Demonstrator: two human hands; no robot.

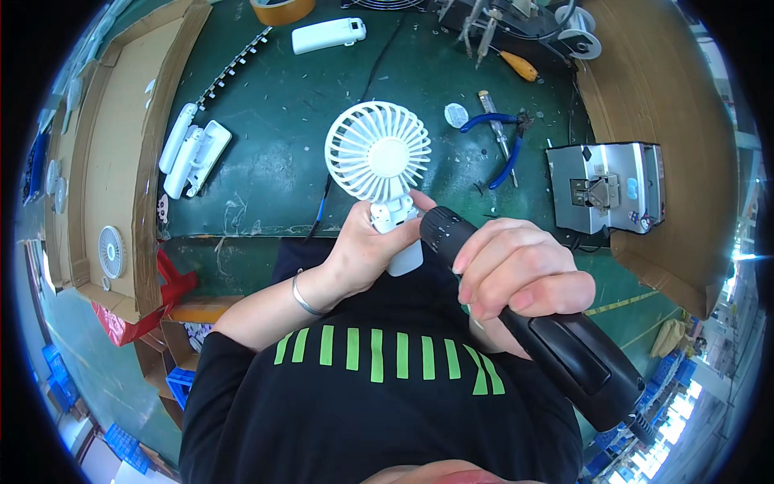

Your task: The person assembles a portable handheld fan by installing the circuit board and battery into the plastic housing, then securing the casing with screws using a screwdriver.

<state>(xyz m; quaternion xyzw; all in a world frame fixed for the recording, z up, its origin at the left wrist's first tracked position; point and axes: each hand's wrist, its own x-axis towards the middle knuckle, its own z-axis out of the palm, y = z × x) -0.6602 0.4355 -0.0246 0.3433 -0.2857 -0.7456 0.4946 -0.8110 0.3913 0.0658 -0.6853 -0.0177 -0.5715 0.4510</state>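
Observation:
A white handheld fan [389,157] stands in front of my chest, its round slatted head pointing away from me. My left hand [359,248] is closed around its neck and handle, thumb across the hinged joint below the head. In my right hand [528,270] is a black cordless screwdriver [572,359], fingers wrapped round its body. The tool's ribbed collar points at the fan's neck, close to my left thumb and fingertips. Where its tip meets the fan is hidden, so I cannot tell whether they touch.
White fan casing parts [193,157] and a white handle shell [329,35] lie on the green bench. Blue-handled cutters [506,169], a screwdriver [498,133] and a silver metal box [601,189] are at right. Cardboard trays [113,153] flank the left; orange tape [282,10] sits far back.

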